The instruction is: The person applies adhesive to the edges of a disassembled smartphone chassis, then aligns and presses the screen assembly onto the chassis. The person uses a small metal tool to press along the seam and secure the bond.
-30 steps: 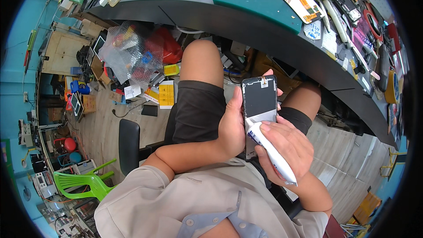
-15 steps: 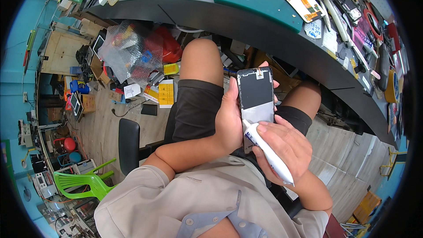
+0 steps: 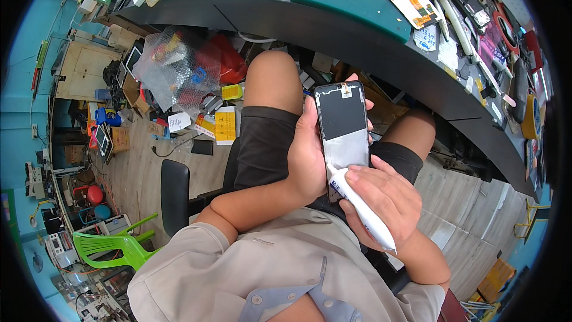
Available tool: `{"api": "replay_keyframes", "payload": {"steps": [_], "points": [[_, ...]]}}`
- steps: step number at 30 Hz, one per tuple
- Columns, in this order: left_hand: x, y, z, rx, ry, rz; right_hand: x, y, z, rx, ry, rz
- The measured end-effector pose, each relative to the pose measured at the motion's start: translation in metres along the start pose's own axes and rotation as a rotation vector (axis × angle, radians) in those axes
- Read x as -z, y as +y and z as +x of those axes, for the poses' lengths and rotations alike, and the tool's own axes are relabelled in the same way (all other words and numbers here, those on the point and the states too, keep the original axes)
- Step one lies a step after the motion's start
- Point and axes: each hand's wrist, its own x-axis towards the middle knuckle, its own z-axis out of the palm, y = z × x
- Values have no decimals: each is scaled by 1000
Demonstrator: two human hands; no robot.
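Observation:
Above my lap, my left hand (image 3: 307,158) is wrapped round a phone frame (image 3: 342,113), thumb along its left edge and fingertips showing at the right edge. The frame's face is black at the top and silvery grey lower down, with a small orange-and-white flex piece at its top end. My right hand (image 3: 390,203) grips a white glue tube (image 3: 364,211) with blue print. The tube's narrow nozzle tip is at the frame's lower left edge; whether it touches cannot be made out. The tube and right hand hide the frame's lower end.
A curved grey workbench (image 3: 262,15) spans the far side, carrying a green mat (image 3: 345,0), flex cables and tools. Under it lie bubble wrap (image 3: 176,71) and boxes. A black armrest (image 3: 174,197) and a green plastic chair (image 3: 113,247) are at the left.
The phone frame has tilted and shifted slightly to the left and away from me, with my left hand. My right hand and the tube have moved slightly left, staying at the frame's left edge.

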Motion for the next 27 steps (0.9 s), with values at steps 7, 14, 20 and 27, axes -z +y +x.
{"api": "replay_keyframes", "payload": {"steps": [7, 14, 20, 27], "points": [[-1, 1, 3, -18, 48, 13, 0, -1, 0, -3, -2, 0], [1, 3, 5, -49, 60, 40, -1, -2, 1, 1, 2, 12], [0, 6, 7, -75, 62, 80, -2, -2, 0, 13, -4, 8], [0, 9, 7, -93, 74, 78, -2, -3, -1, 16, -15, 0]]}}
